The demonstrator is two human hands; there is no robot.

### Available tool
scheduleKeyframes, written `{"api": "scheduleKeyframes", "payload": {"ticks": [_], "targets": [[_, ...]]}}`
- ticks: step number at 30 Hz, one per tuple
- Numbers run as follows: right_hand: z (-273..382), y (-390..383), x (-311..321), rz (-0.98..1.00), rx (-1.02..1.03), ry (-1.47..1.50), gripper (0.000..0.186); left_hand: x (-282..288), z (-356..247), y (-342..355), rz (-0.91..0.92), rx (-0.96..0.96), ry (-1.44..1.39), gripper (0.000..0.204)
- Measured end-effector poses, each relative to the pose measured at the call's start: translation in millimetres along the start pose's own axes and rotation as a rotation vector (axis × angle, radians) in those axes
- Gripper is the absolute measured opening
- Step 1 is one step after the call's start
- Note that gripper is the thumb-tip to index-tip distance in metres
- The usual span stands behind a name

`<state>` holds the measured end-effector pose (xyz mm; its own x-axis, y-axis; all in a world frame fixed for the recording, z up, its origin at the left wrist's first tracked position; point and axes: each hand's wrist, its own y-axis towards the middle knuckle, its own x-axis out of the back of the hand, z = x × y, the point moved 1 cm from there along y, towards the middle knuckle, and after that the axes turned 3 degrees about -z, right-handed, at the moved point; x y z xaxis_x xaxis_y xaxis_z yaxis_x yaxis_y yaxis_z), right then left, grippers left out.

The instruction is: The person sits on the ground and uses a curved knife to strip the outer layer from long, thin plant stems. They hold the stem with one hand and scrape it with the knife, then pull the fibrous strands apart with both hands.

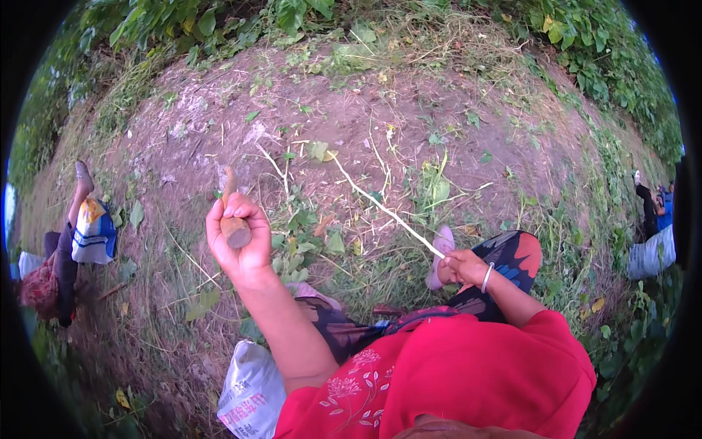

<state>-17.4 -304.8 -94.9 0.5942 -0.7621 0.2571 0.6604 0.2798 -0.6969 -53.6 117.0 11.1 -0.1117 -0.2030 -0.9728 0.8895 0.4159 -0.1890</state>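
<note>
My left hand (238, 227) is raised at left of centre, fingers closed round a short brown wooden piece (235, 231) with a round flat end facing me. A slim, curved brown part (229, 183) rises beyond my fingers; I cannot tell whether it is the same piece. My right hand (461, 265) is closed on the near end of a long, thin, pale stick (387, 212), which slants up and away to the left over the ground, with a yellowish leaf (319, 151) at its far end.
I sit on weedy dirt (439, 110) strewn with cuttings, leafy plants (592, 51) beyond. A white sack (252, 388) lies beside me. Another person (62, 271) is at far left by a blue-and-white bag (93, 238); another (658, 205) at far right by a pale sack (651, 252).
</note>
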Motion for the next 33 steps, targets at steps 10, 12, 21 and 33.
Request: {"api": "scheduleKeyframes", "payload": {"ticks": [10,12,21,33], "targets": [[14.3,-31.1,5.8,0.059,-0.039,-0.145,0.021,-2.8,-0.4,-4.7,-0.003,-0.003,0.013,0.065],[8.9,-36.4,8.5,0.071,-0.043,-0.179,0.020,-3.8,-0.7,-6.3,0.004,0.009,0.013,0.064],[-13.0,-49.0,13.6,0.148,-0.167,-0.072,0.019,0.2,-3.0,-3.0,-0.013,0.032,0.002,0.049],[-6.5,-49.6,7.5,0.162,-0.107,0.125,0.020,-1.8,-4.2,-6.5,-0.027,0.027,-0.023,0.049]]}}
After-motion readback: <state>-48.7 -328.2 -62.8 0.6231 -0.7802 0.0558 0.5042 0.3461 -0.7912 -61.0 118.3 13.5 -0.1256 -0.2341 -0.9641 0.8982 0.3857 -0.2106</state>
